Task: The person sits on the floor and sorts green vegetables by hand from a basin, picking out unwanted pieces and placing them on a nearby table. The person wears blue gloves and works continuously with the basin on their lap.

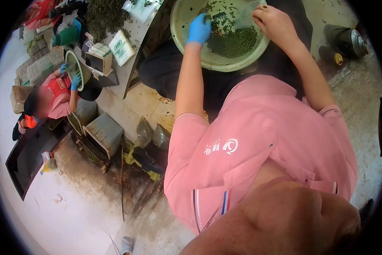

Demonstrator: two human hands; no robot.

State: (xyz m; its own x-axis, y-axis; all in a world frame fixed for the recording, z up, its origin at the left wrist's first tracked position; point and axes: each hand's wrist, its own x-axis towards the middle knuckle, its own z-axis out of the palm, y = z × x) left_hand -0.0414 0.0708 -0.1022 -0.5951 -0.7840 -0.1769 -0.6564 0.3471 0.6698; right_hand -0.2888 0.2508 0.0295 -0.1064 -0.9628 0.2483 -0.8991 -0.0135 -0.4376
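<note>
A round pale green plastic basin (224, 66) rests over my legs, with a heap of small green peppercorn-like berries (234, 43) inside. My left hand (199, 29), in a blue glove, is over the basin's left side with its fingers curled; whether it holds anything is unclear. Next to its fingertips lies a small dark green ridged piece (219, 16). My right hand (272, 24) is bare and pinches the edge of a clear plastic bag (245, 15) above the berries. Loose berries are scattered around the basin's upper part.
On the left, another person (58, 86) in blue gloves holds a similar basin (79, 71). The table (132, 38) carries dried plant stems (105, 16), stacked plastic bags (121, 47) and a scale (98, 60). Grey bins (105, 134) stand below. A dark metal flask (345, 40) lies at right.
</note>
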